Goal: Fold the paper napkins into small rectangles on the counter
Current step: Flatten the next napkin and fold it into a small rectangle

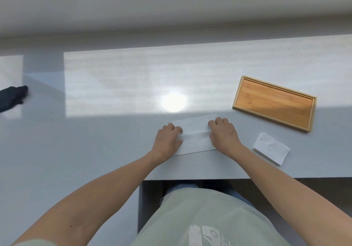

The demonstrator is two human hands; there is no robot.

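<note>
Napkin [195,134] lies flat on the grey table [106,131] at the centre of the frame, a long white strip whose long axis runs left to right, its right end tipped slightly toward the top. Left hand [167,141] presses its left end, right hand [223,134] its right end; each grip is curled fingers bearing down on the paper. Lower right, a folded napkin pile [271,150] sits near a wooden tray [274,103]. Dark cloth [12,97] lies far left.
</note>
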